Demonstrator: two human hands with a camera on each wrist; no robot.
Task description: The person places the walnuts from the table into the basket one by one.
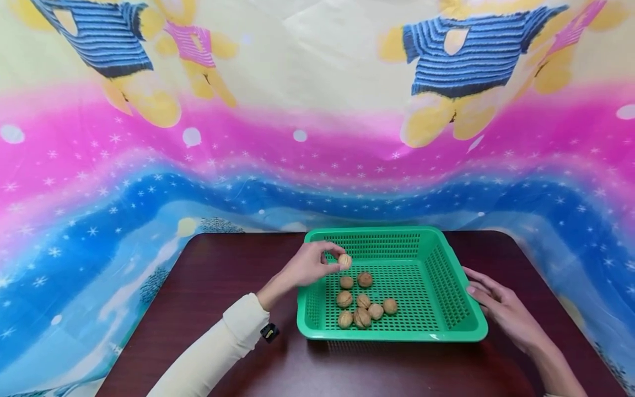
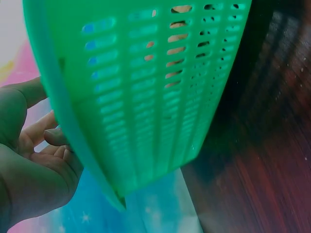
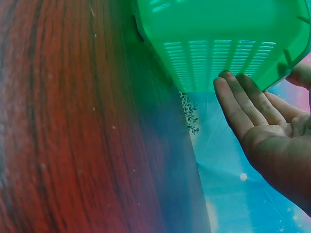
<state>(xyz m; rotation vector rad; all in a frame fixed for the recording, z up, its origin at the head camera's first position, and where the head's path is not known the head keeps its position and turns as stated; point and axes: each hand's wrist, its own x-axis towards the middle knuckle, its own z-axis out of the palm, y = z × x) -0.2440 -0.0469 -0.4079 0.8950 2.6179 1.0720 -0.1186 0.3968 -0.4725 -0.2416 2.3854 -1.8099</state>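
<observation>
My left hand point(image 1: 311, 263) reaches over the left rim of a green plastic basket point(image 1: 392, 334). It pinches a walnut point(image 1: 345, 261) between thumb and fingertips, above the basket floor. Below it, several walnuts lie loose in the left half, among them a darker walnut point(image 1: 365, 279) and a pale walnut point(image 1: 375, 311). In the left wrist view the basket wall hides the pinched walnut. At the basket's right side is my right hand point(image 1: 503, 309), its thumb by the rim. Straight fingers point(image 3: 248, 99) touch the outer wall in the right wrist view.
The basket stands on a dark red-brown wooden table point(image 1: 238, 259), close to its back edge. A patterned cloth point(image 1: 317, 149) with bears and snowflakes hangs behind and around the table. A small black device point(image 1: 269, 332) is on the left wrist.
</observation>
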